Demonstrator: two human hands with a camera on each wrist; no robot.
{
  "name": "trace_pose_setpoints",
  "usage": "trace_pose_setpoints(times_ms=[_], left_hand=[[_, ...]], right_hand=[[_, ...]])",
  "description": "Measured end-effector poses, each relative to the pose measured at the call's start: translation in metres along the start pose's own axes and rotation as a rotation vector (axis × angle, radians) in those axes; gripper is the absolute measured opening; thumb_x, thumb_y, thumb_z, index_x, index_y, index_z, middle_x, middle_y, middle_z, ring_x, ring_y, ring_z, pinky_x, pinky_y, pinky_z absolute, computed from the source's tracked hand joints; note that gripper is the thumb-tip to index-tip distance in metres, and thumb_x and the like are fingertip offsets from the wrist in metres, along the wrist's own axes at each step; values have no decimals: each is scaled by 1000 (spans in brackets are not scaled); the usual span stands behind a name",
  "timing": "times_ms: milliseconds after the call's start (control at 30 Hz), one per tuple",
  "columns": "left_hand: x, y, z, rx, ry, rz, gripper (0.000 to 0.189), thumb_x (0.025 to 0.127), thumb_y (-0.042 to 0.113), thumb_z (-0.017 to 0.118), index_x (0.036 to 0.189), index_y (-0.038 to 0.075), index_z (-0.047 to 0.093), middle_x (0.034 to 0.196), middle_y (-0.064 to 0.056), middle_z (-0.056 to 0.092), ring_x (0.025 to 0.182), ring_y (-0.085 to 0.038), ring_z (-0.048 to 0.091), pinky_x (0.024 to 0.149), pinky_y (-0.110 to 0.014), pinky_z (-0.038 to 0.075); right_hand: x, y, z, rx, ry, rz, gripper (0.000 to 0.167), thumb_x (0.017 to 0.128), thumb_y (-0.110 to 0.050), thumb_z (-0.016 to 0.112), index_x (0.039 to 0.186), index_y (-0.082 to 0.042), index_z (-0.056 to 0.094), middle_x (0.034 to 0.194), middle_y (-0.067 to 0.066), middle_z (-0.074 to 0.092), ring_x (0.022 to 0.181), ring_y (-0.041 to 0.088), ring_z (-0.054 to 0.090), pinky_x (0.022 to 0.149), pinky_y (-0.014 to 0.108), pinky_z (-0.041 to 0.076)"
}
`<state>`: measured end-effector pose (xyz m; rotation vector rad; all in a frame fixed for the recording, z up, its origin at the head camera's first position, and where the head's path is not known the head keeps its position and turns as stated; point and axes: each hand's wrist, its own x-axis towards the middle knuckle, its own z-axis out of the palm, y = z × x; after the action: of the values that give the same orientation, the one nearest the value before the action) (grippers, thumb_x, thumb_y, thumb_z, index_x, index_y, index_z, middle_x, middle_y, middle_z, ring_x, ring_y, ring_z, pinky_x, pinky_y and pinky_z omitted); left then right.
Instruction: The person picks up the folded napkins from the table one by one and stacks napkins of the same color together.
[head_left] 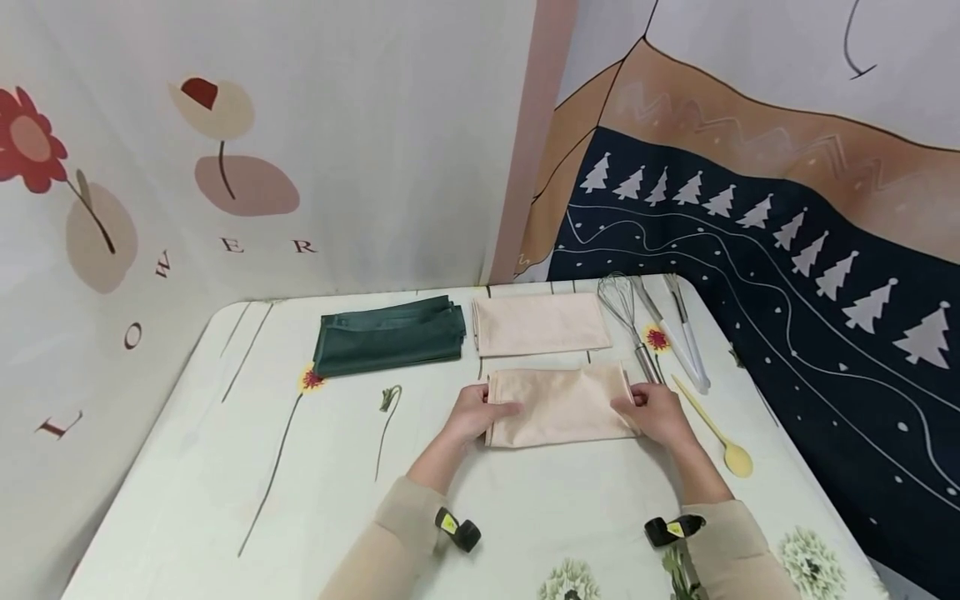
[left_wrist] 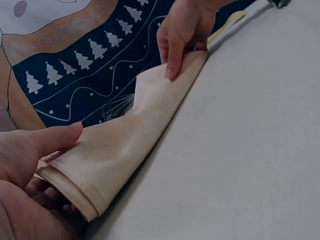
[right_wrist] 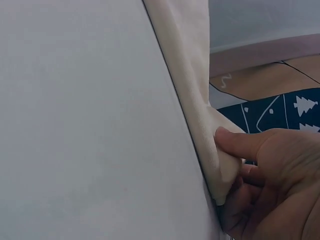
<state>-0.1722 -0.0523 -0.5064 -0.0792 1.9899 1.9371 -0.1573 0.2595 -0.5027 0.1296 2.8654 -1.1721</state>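
Observation:
A folded pale pink cloth [head_left: 562, 407] is held between both hands, low over the table. My left hand [head_left: 477, 414] grips its left end, thumb on top and fingers beneath the folded layers, as the left wrist view shows. At the opposite end my right hand [head_left: 658, 412] pinches the cloth, thumb above and curled fingers below; the right wrist view shows that corner [right_wrist: 225, 165] bunched up. Just behind lies a second folded pink cloth [head_left: 542, 325]. To its left is a folded dark green cloth [head_left: 390, 336].
Right of the cloths lie a whisk [head_left: 619, 302], two white-handled utensils [head_left: 682, 333] and a yellow spoon [head_left: 738, 458]. The table cover [head_left: 330, 492] has printed flowers. Fabric backdrops [head_left: 390, 167] stand behind the table and along its right side.

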Motion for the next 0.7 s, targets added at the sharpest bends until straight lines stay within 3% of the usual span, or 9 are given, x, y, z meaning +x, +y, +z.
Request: trace_pose_setpoints(times_ms=[133, 267, 367, 533, 600, 700], left_hand=[[-4, 2, 2, -34, -31, 9, 38, 85, 4, 78, 121, -4, 66, 97, -8, 70, 79, -14, 68, 70, -26, 57], [-7, 2, 2, -28, -31, 40, 48, 85, 1, 78, 129, -4, 60, 110, -11, 69, 90, -15, 65, 81, -28, 55], [-7, 1, 1, -11, 1, 62, 55, 83, 0, 79, 133, -3, 57, 117, -12, 67, 96, -16, 64, 86, -29, 54], [-4, -3, -4, -60, 37, 76, 66, 84, -4, 77, 144, 1, 50, 125, -18, 63, 106, -23, 63, 87, -31, 56], [-3, -4, -6, -88, 36, 63, 72, 86, -4, 76, 149, 3, 44, 131, -20, 62, 112, -25, 63, 89, -32, 56], [-4, -7, -10, -91, 24, 44, 68, 88, -3, 74, 149, -2, 43, 135, -23, 61, 114, -27, 64, 89, -33, 57]], right_hand=[[-1, 0, 3, 48, -18, -29, 23, 94, -20, 73, 89, 2, 70, 64, 1, 50, 60, 16, 45, 53, 27, 39], [-3, 0, 3, 87, -6, -86, 26, 94, -21, 73, 82, 0, 64, 63, 2, 45, 60, 17, 41, 53, 28, 36], [-4, 0, 1, 107, -16, -66, 28, 95, -24, 72, 95, 3, 67, 71, 4, 56, 65, 15, 48, 57, 27, 42], [-6, 2, -4, 147, -72, 3, 52, 97, -26, 71, 131, 11, 59, 101, 22, 71, 82, 19, 66, 68, 25, 52], [-7, 2, -6, 158, -84, 25, 57, 96, -27, 71, 134, 13, 56, 111, 27, 70, 90, 22, 68, 71, 23, 53], [-9, 2, -8, 171, -84, 62, 56, 95, -27, 73, 129, 15, 59, 114, 28, 69, 92, 22, 69, 70, 21, 53]])
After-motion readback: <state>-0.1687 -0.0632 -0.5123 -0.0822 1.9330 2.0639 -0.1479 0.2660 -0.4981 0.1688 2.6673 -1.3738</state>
